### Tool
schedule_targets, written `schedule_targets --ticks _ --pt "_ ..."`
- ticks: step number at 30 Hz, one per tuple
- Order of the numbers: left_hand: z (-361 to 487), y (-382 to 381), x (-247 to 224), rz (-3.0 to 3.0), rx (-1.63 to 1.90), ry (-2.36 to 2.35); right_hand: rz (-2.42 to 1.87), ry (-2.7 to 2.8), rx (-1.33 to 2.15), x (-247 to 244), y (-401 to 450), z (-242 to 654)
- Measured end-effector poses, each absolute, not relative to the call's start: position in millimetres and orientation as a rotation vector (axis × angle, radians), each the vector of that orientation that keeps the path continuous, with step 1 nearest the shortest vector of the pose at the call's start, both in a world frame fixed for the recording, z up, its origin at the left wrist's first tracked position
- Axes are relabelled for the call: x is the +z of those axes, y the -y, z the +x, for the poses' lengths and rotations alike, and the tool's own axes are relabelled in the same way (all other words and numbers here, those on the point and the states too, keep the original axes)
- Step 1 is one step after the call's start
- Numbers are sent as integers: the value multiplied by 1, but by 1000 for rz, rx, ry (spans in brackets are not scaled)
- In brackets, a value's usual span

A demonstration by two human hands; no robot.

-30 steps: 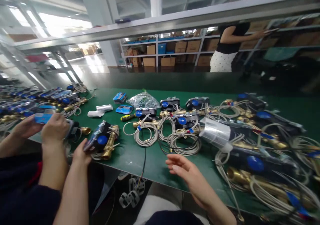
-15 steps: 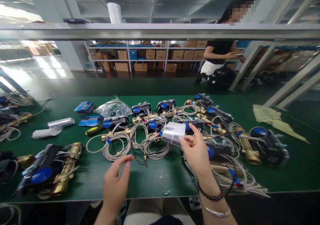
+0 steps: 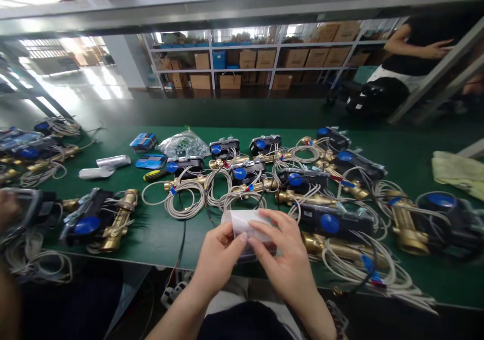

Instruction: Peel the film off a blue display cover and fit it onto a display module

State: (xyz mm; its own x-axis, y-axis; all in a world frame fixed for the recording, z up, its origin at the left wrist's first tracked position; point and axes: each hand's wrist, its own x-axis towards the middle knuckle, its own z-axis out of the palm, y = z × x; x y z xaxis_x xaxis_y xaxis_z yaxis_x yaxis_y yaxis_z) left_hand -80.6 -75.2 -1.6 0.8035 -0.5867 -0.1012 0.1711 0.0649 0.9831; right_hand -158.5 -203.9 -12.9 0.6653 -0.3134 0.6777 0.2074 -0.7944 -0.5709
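A roll of clear film (image 3: 247,221) is between my two hands near the table's front edge. My left hand (image 3: 221,252) pinches its left side with thumb and fingers. On the right side, my right hand (image 3: 283,244) holds it too, its fingers laid across the top and the thumb close to the left thumb. Behind the roll lie coiled grey cables (image 3: 185,201) and brass meter bodies with black housings and blue caps, one of them (image 3: 328,223) just right of my right hand.
On the green table (image 3: 159,239) are a yellow-black screwdriver (image 3: 154,175), clear film rolls (image 3: 113,161), a plastic bag of small parts (image 3: 185,144), blue packs (image 3: 143,141) and a yellow cloth (image 3: 459,171). A co-worker's hand (image 3: 8,209) is at far left. Another person stands beyond the table.
My left hand has come up and right onto the film roll. My right hand has brought the roll lower and closer. The view has shifted, and a co-worker's hand now shows at left.
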Motion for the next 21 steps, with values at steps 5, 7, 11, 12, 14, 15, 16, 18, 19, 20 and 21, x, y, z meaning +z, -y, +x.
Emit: schedule_targets --ticks 5,7,11,12,14,15,16,18,19,20,21 --pt "-86 77 -1 1374 -590 306 -1997 -190 -928 -14 195 -156" --pt "-87 78 -3 1390 -569 301 -1943 -197 -886 -13 194 -157" --pt "-89 81 -11 1406 -525 282 -1914 -197 -917 -13 193 -158" --pt "-90 82 -13 1400 -518 271 -1920 -188 -952 -14 193 -158" --pt "-90 83 -17 1371 -515 239 -1943 -143 -1038 -16 192 -157" --pt "-90 83 -19 1346 -522 224 -1959 -104 -1076 -18 192 -156" --pt "-90 83 -19 1316 -531 209 -1976 -64 -1103 -20 192 -156" --pt "-88 83 -20 1264 -539 176 -2020 6 -1124 -23 193 -156" --pt "-87 83 -19 1253 -533 153 -2042 32 -1120 -24 194 -158" --pt "-85 82 -18 1249 -525 125 -2054 46 -1112 -25 196 -160" --pt "-83 82 -17 1247 -516 95 -2052 44 -1101 -26 197 -162"
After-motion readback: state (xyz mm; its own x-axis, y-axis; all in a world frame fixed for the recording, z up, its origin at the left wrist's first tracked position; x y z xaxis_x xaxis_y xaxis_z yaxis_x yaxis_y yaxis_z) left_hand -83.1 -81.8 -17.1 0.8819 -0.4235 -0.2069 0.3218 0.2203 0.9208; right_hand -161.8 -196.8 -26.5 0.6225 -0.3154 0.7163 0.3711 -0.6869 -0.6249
